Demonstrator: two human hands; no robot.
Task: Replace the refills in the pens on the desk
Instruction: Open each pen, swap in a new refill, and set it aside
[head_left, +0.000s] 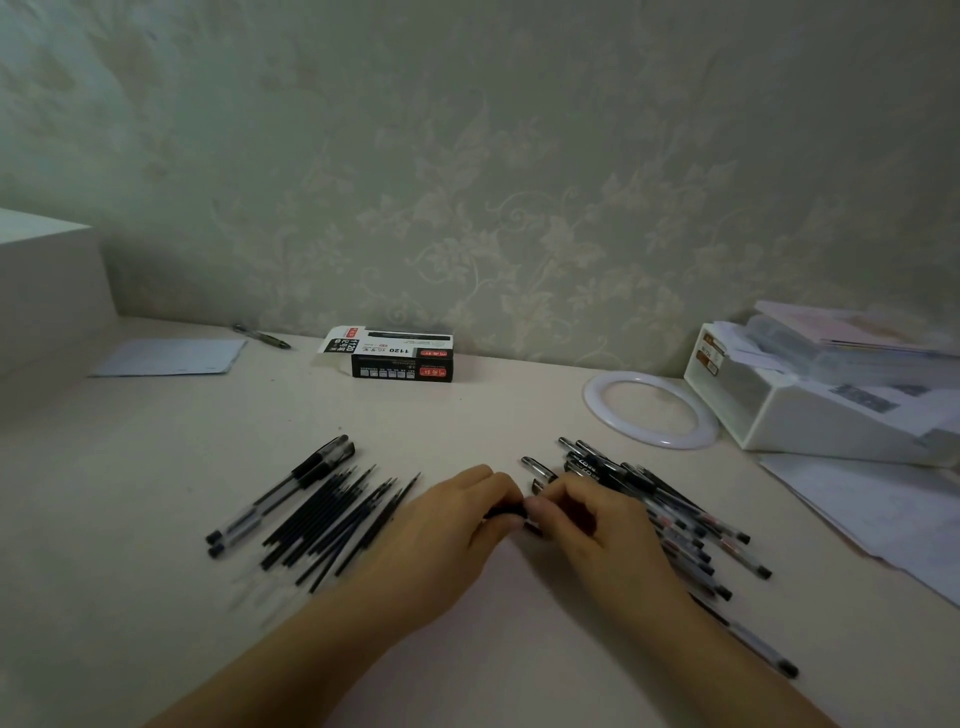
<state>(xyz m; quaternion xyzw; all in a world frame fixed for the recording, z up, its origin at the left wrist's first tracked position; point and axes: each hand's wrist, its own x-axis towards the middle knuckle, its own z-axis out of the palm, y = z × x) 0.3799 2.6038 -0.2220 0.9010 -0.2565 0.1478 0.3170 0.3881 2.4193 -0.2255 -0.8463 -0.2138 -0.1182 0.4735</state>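
My left hand (447, 525) and my right hand (597, 519) meet at the desk's middle, both curled round one dark pen (506, 512) held between their fingertips; most of it is hidden. A pile of several clear pens with black caps (675, 504) lies just right of my right hand. Left of my left hand lie several loose dark refills (332, 519), and beside them two capped pens (291, 486). A loose pen cap (537, 466) rests above my right hand.
A black refill box (397, 353) stands open by the wall. A white ring (649, 410), a white storage box with papers (810, 395) and loose sheets (883, 509) fill the right. A paper sheet (171, 357) and another pen (262, 336) lie far left.
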